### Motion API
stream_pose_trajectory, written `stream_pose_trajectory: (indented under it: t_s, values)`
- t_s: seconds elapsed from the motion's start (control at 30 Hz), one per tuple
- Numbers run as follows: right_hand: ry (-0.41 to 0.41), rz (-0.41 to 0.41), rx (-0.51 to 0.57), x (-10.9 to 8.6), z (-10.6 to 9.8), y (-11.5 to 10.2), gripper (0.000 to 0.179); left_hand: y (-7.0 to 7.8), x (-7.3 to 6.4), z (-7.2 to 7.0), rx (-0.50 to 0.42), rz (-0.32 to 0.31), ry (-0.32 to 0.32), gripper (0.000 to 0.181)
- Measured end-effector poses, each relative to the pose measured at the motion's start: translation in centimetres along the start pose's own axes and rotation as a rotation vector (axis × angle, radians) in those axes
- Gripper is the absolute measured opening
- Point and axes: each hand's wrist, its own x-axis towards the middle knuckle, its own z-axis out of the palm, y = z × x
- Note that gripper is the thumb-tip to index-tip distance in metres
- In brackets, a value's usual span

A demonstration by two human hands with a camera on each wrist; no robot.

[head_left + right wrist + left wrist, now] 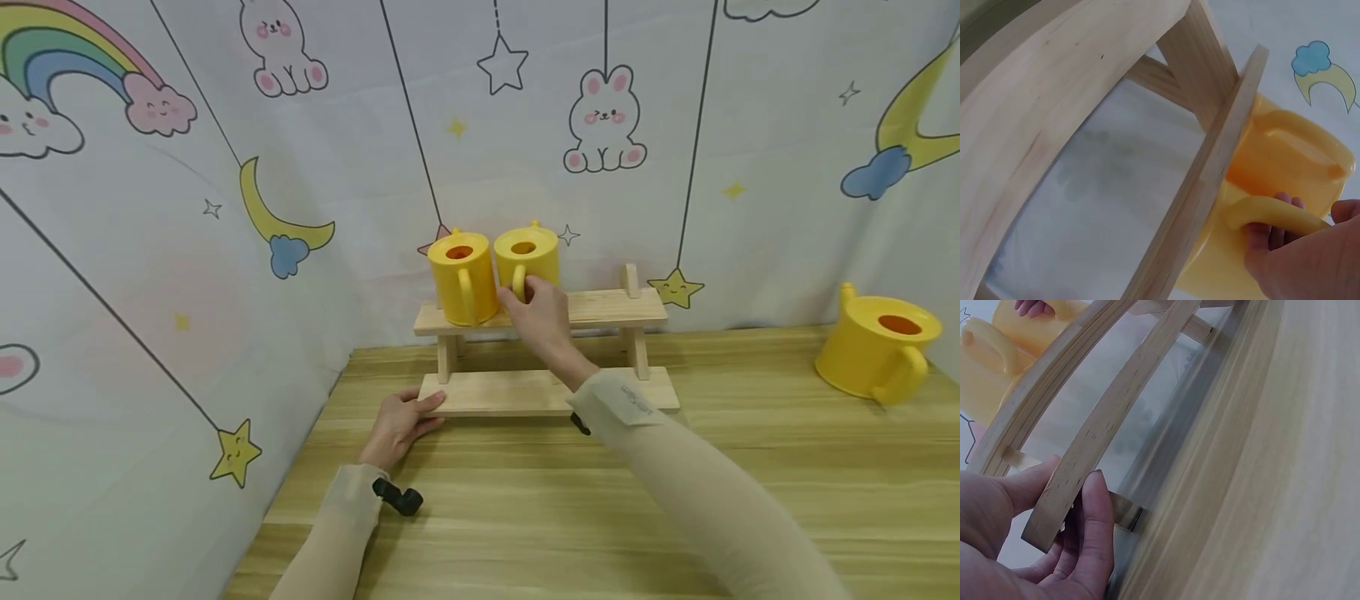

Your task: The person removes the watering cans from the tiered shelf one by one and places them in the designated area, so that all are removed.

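Yellow, glossy watering can (543, 260) with a round body, a hole in its flat top and a looped handle is upright at the left half of the upper plank (607, 307) of a two-tier, pale wooden rack. The right hand (542, 317) pinches its handle, fingers curled through the loop and thumb on the other side; the hand hides the base in the head view. Just beside it, toward the plank's left end, stands a matching yellow can (446, 287), its handle also facing the person.

The left hand (397, 425) grips the left end of the rack's lower plank (502, 393), thumb on one face and fingers on the other.

Well apart to the right, a third yellow can (851, 354) stands upright on the wood-grained tabletop (540, 508), its handle turned toward the near right. Both arms wear cream sleeves (697, 483). Behind the rack hangs a white backdrop (360, 150) printed with rabbits, stars, moons and a rainbow; its surface is lightly creased.
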Motion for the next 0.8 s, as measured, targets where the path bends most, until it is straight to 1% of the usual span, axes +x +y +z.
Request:
stream_pose_trajectory:
  t_s: [0.1, 0.2, 0.33, 0.43, 0.57, 0.7, 0.8]
  values:
    - [0.008, 0.043, 0.038, 0.15, 0.14, -0.06, 0.025, -0.08, 0.08, -0.02, 0.000, -0.003, 0.004, 0.063]
    - [0.022, 0.081, 0.098, 0.31, 0.25, 0.06, 0.029, -0.13, 0.09, 0.04, 0.001, 0.001, -0.001, 0.063]
    - [0.087, 0.088, 0.144, 0.39, 0.34, 0.33, 0.031, -0.10, -0.02, 0.16, 0.002, 0.003, -0.004, 0.062]
    - [0.156, 0.080, 0.134, 0.35, 0.28, 0.36, 0.030, -0.05, -0.12, 0.17, 0.001, 0.002, -0.003, 0.063]
    - [0.219, 0.095, 0.128, 0.28, 0.13, 0.32, 0.032, -0.04, -0.15, 0.14, 0.001, 0.006, -0.009, 0.063]
    - [0.249, 0.117, 0.132, 0.30, 0.00, 0.46, 0.035, -0.05, -0.06, 0.08, 0.003, 0.004, -0.009, 0.063]
    - [0.264, 0.103, 0.133, 0.35, -0.15, 0.57, 0.036, -0.08, 0.05, 0.05, 0.002, 0.003, -0.006, 0.062]
